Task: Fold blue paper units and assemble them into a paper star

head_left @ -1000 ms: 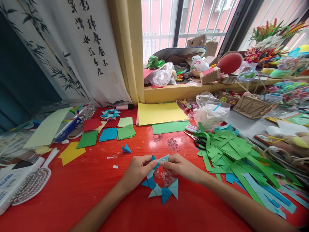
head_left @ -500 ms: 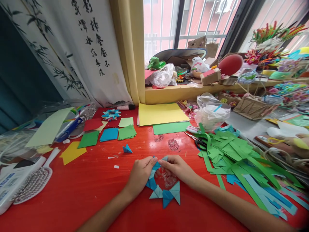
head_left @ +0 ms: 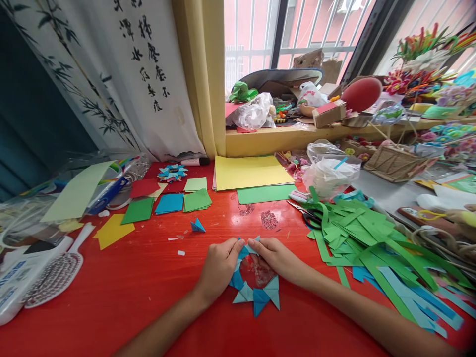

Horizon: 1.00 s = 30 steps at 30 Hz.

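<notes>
A curved chain of interlocked folded paper pieces, alternating light and darker blue, is held between my hands above the red table. My left hand pinches its upper left part between thumb and fingers. With thumb and fingertips my right hand grips a light blue folded piece right beside my left thumb. Whether that piece is locked into the chain is hard to see. The chain's right side, near my right fingers, is partly hidden. A separate small blue folded piece lies beyond my left hand.
Small paper squares and a finished blue paper ring lie back left. Large yellow sheets are at the back. Scissors and green paper strips lie right. A hairbrush rests at left.
Both hands hold nearly the same place. The light blue piece in my right hand has tilted and shows more beside my left thumb. The camera view has shifted slightly.
</notes>
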Available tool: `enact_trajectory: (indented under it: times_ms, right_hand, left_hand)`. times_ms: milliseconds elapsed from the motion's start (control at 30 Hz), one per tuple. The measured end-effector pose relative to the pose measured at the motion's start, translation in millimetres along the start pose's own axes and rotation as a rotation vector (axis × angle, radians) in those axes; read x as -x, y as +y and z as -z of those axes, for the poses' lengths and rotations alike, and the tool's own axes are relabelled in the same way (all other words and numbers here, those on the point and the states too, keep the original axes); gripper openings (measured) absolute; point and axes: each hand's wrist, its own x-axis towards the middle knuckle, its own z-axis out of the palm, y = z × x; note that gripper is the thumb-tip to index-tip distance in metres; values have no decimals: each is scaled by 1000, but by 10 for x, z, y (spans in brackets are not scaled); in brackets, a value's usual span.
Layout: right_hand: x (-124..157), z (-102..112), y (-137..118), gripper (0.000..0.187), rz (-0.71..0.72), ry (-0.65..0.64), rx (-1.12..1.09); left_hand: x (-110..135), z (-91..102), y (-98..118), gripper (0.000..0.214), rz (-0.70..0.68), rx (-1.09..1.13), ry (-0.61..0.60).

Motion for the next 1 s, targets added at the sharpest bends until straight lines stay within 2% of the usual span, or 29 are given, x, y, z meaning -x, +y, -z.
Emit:
enact_trajectory:
  times_ms: [133, 267, 500, 667, 833, 1000]
  right_hand:
    - [4, -64, 23, 49, 17, 32, -37]
    - [-5, -64, 36, 47, 42, 75, -16]
    - [-22, -18, 49, 48, 34, 154, 32]
    - [-14, -17, 44, 52, 78, 136, 155]
    - [-7, 8, 20, 54, 158, 91, 270]
    - [8, 14, 9, 54, 170, 71, 372]
  left_hand:
    - [11, -18, -6, 38, -24, -50, 46]
    - [-2, -11, -8, 37, -26, -14, 36]
    - [-79, 39, -62, 27, 24, 225, -167]
    - [-103, 5, -125, 30, 60, 255, -171]
    - [-92, 6, -98, 29, 49, 234, -204]
    - [-76, 16, -82, 30, 31, 212, -207]
